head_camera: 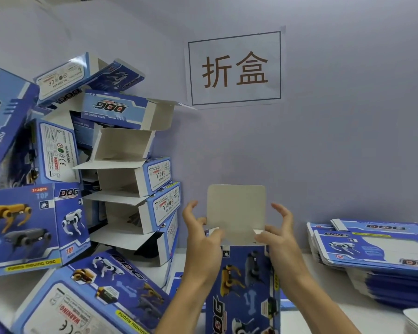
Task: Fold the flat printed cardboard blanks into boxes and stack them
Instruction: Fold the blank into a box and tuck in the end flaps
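Both hands hold the blue box upright between them, the left hand and right hand each pinching a small side flap at its open top, other fingers spread. Its pale lid flap stands straight up; what's inside seems hidden. Left of the grip leans a heap of folded boxes, mouths open. Right lies a stack of flat blanks under a wall sign.

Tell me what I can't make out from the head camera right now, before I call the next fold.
- Box in hand: its lower end is cut off by the bottom edge.
- Side tabs: the left hand and right hand cover them, so their fold state is unclear.
- Flat blanks: the pile runs past the right edge; no count possible.
- Folded boxes: small label print is too blurred to read.
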Available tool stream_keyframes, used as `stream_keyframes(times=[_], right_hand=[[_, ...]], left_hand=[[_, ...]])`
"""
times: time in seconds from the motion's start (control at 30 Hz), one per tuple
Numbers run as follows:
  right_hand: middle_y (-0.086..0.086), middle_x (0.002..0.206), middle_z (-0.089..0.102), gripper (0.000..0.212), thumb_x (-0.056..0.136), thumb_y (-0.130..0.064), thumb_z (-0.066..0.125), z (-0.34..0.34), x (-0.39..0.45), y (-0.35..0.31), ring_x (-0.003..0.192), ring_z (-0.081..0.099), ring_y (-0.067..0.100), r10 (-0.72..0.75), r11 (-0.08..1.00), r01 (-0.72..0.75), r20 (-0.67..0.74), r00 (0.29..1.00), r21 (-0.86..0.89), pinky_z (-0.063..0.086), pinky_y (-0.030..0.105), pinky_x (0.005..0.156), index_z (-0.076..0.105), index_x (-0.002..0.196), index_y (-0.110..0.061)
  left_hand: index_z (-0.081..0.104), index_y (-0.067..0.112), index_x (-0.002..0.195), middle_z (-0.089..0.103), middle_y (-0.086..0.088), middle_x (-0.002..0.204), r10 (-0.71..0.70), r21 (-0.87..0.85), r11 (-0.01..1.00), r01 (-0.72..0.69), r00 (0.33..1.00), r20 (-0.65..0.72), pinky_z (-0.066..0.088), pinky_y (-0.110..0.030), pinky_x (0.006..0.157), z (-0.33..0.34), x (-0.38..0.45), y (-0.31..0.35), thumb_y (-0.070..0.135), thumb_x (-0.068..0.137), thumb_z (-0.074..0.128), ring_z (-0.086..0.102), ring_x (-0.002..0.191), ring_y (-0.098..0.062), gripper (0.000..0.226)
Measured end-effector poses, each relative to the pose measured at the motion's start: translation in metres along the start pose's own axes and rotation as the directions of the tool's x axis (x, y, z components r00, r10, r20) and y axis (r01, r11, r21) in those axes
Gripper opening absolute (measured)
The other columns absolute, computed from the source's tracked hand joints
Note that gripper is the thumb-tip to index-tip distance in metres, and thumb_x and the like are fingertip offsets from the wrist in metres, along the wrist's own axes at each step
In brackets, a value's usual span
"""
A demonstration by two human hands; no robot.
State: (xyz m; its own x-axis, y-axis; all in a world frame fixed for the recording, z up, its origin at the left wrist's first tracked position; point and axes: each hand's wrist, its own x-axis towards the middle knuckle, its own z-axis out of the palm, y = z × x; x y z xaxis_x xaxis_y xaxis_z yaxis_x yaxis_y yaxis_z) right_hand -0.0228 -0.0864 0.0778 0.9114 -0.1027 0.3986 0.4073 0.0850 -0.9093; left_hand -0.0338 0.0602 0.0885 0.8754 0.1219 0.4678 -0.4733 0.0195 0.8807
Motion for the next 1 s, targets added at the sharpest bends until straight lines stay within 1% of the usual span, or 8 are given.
stream_keyframes(times=[0.1, 0.23, 0.4, 0.5, 0.57, 0.7, 0.8, 1.0], right_hand=[[0.014, 0.106, 0.071, 0.072, 0.086, 0.005, 0.050, -0.001, 0.002, 0.001, 0.095, 0.063, 0.043, 0.025, 1.000, -0.024, 0.039, 0.999, -0.017, 0.053, 0.052, 0.080, 0.043, 0.137, -0.045], [-0.001, 0.091, 0.071, 0.021, 0.091, -0.015, 0.046, -0.002, -0.002, 0.000, 0.092, 0.063, 0.018, -0.087, 0.996, 0.088, 0.038, 0.995, -0.016, 0.047, 0.031, 0.078, 0.062, 0.095, -0.027], [0.015, 0.110, 0.068, 0.043, 0.089, -0.045, 0.047, -0.005, -0.009, 0.005, 0.109, 0.062, 0.033, -0.061, 0.965, 0.052, 0.029, 0.998, 0.258, 0.045, 0.049, 0.099, 0.072, 0.077, -0.012], [0.011, 0.117, 0.065, 0.051, 0.086, -0.056, 0.049, -0.010, -0.008, 0.001, 0.104, 0.066, 0.027, -0.011, 0.965, -0.036, 0.175, 0.984, 0.260, 0.050, 0.045, 0.091, 0.068, 0.080, -0.008], [0.006, 0.110, 0.067, 0.041, 0.073, -0.045, 0.074, -0.015, -0.005, 0.000, 0.101, 0.067, 0.023, 0.009, 0.981, -0.060, 0.271, 0.963, 0.183, 0.049, 0.042, 0.087, 0.063, 0.088, -0.008], [0.009, 0.099, 0.070, 0.042, 0.071, -0.016, 0.066, -0.025, -0.002, 0.000, 0.090, 0.071, 0.034, 0.100, 0.962, -0.195, 0.421, 0.902, 0.189, 0.056, 0.041, 0.070, 0.055, 0.111, -0.011], [0.011, 0.116, 0.065, 0.049, 0.072, -0.013, 0.068, -0.030, -0.001, 0.003, 0.102, 0.068, 0.041, 0.088, 0.958, -0.197, 0.437, 0.895, 0.210, 0.055, 0.048, 0.080, 0.053, 0.119, -0.017], [0.008, 0.128, 0.060, 0.053, 0.072, -0.005, 0.073, -0.037, 0.002, 0.006, 0.106, 0.068, 0.038, 0.060, 0.947, -0.179, 0.402, 0.913, 0.266, 0.060, 0.049, 0.080, 0.055, 0.121, -0.014]], left_hand=[[0.038, 0.053, 0.123, 0.059, 0.007, 0.116, 0.003, -0.020, 1.000, -0.002, 1.000, 0.007, 0.043, -0.018, 0.073, 0.000, 0.000, -0.001, 0.002, 0.096, 0.051, 0.058, 0.103, -0.007, 0.059], [0.059, 0.027, 0.084, 0.065, 0.000, 0.090, 0.087, -0.054, 0.994, -0.092, 0.992, -0.086, 0.047, -0.019, 0.070, 0.000, -0.001, -0.004, 0.014, 0.093, 0.052, 0.061, 0.092, -0.022, 0.018], [0.056, 0.022, 0.064, 0.065, 0.000, 0.089, 0.093, -0.145, 0.984, -0.106, 0.992, -0.090, 0.046, -0.055, 0.087, -0.002, -0.008, -0.003, 0.049, 0.082, 0.045, 0.059, 0.098, -0.032, 0.035], [0.051, 0.014, 0.074, 0.057, -0.009, 0.088, 0.123, -0.057, 0.991, -0.124, 0.992, -0.011, 0.047, -0.062, 0.080, -0.002, -0.009, -0.004, 0.051, 0.077, 0.056, 0.057, 0.091, -0.039, 0.037], [0.053, 0.016, 0.078, 0.062, -0.002, 0.095, 0.108, -0.018, 0.994, -0.107, 0.993, 0.045, 0.054, -0.046, 0.073, -0.003, -0.007, -0.006, 0.036, 0.080, 0.057, 0.063, 0.096, -0.032, 0.020], [0.062, 0.026, 0.088, 0.061, -0.008, 0.111, 0.016, -0.021, 1.000, -0.014, 0.991, 0.131, 0.058, -0.031, 0.060, -0.009, -0.007, -0.011, 0.011, 0.100, 0.055, 0.068, 0.103, -0.028, 0.021], [0.065, 0.025, 0.098, 0.057, -0.012, 0.120, 0.004, -0.010, 1.000, -0.002, 0.979, 0.203, 0.058, -0.029, 0.062, -0.013, -0.009, -0.007, 0.025, 0.093, 0.062, 0.069, 0.104, -0.028, 0.005], [0.067, 0.036, 0.104, 0.059, -0.005, 0.118, 0.068, 0.093, 0.991, -0.096, 0.960, 0.272, 0.062, -0.037, 0.075, -0.017, -0.008, -0.006, 0.039, 0.075, 0.074, 0.068, 0.105, -0.023, 0.031]])
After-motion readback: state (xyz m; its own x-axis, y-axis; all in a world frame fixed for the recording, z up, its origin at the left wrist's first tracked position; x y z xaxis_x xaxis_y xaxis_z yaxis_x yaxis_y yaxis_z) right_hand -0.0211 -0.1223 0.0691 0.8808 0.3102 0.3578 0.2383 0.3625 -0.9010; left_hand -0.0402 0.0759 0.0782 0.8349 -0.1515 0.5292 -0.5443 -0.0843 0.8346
